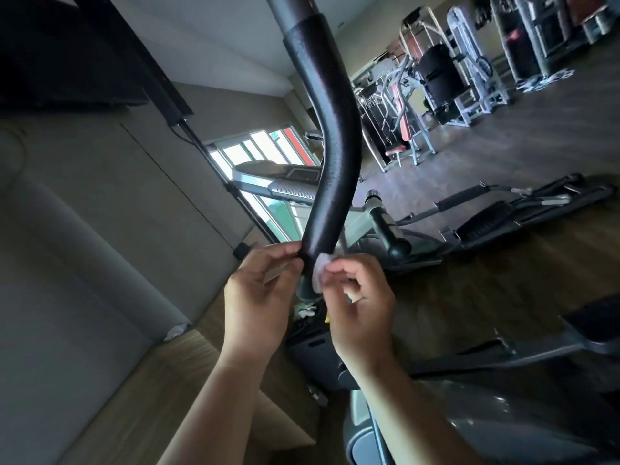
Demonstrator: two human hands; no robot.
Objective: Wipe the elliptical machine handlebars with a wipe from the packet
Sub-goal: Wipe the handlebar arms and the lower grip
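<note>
A thick black curved handlebar [330, 152] of the elliptical runs from the top of the view down to my hands. My right hand [360, 297] pinches a small white wipe [320, 268] against the handlebar's lower end. My left hand [258, 290] touches the same end from the left side, fingertips on the black grip. A second, shorter black handle [391, 234] of the machine sticks out just behind, to the right. The wipe packet is not clearly visible.
The elliptical's grey body [469, 417] fills the lower right. Another elliptical [503, 209] and weight machines [446, 82] stand beyond on the wooden floor. A treadmill console [285, 182] sits by the window. A beige wall [100, 229] is on the left.
</note>
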